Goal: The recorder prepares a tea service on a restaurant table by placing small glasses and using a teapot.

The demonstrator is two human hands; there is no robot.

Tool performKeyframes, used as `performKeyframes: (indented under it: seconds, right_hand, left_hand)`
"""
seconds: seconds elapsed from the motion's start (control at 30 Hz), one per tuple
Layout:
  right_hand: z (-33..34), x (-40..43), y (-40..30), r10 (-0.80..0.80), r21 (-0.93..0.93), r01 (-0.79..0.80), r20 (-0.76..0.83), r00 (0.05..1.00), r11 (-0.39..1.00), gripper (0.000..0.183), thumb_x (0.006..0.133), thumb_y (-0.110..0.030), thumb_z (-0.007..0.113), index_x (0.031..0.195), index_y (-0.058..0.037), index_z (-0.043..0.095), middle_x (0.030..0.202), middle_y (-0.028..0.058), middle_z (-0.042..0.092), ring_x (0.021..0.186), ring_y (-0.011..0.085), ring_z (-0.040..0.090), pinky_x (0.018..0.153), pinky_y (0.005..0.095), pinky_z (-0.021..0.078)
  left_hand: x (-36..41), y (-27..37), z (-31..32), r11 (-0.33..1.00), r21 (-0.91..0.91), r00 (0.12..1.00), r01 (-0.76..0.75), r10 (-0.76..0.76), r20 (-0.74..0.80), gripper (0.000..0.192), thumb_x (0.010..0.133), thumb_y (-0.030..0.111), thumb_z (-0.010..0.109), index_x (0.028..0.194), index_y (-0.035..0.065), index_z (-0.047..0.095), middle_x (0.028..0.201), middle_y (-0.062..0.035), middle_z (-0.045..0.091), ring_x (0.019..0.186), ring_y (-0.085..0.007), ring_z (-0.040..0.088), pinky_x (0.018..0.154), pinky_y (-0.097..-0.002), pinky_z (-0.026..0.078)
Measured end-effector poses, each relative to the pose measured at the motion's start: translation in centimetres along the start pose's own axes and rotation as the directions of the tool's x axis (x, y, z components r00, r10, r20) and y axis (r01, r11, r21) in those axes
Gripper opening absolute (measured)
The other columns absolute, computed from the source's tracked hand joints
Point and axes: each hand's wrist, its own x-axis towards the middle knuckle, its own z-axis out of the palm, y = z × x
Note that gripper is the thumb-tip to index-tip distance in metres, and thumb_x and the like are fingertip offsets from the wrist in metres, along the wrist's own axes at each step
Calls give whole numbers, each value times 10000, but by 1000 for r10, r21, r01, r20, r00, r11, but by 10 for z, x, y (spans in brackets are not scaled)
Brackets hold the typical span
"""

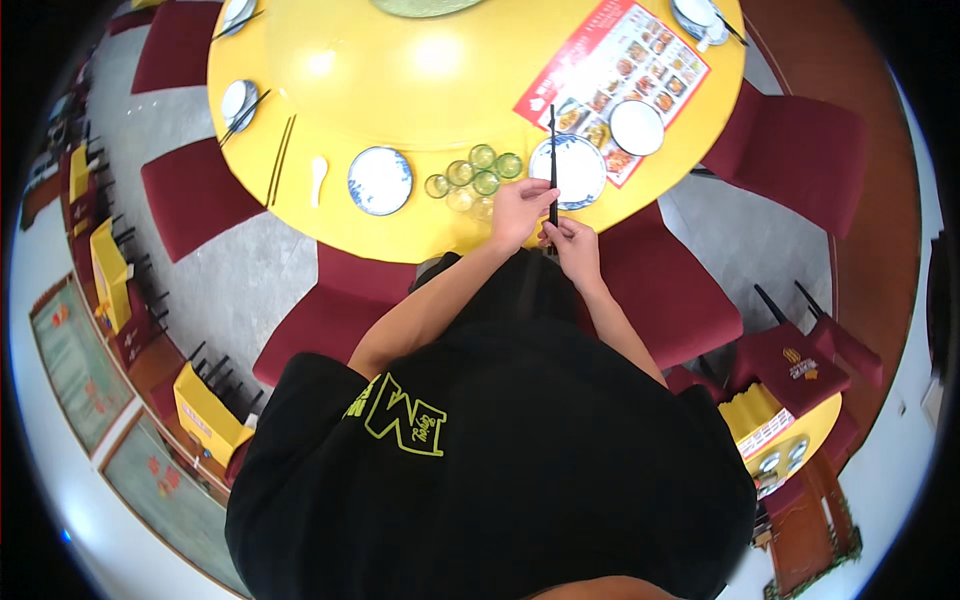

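Note:
Black chopsticks (553,161) are held upright in the picture between my two hands, over the left edge of a blue-and-white plate (574,172). The fingers of my left hand (523,210) pinch them at mid-length. My right hand (574,244) grips their lower end, close to the table's edge. A white bowl (637,128) rests on a printed menu sheet (637,67) beyond the plate. Several green glasses (482,157) and clear ones stand grouped left of my left hand. Farther left are another blue-and-white plate (380,181), a white spoon (319,180) and a separate pair of chopsticks (281,161).
The round table has a yellow top (337,240) and a glass turntable (426,4) at its far side. More place settings with bowls (238,99) lie along its rim. Dark red chairs (660,289) stand close around it, on both sides of me.

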Motion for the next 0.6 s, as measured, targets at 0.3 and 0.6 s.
performKeyframes:
  seconds: [0.3,0.6]
  right_hand:
    - [109,-1,-29,-201,6,207,279,939,978,482,952,-113,758,1380,10,573,1080,132,733,949,151,705,856,286,554]
    - [142,-18,2,-72,-61,72,-9,997,996,443,965,-69,724,1376,-22,567,989,80,705,865,107,660,797,257,531]
  left_hand:
    - [-20,8,-241,931,297,885,-211,311,-346,323,923,153,798,1140,-80,742,941,-123,777,867,-163,730,748,-314,588]
    - [47,35,-507,281,915,858,291,348,-379,244,926,291,733,1061,92,776,970,-118,779,923,-329,742,809,-450,577]
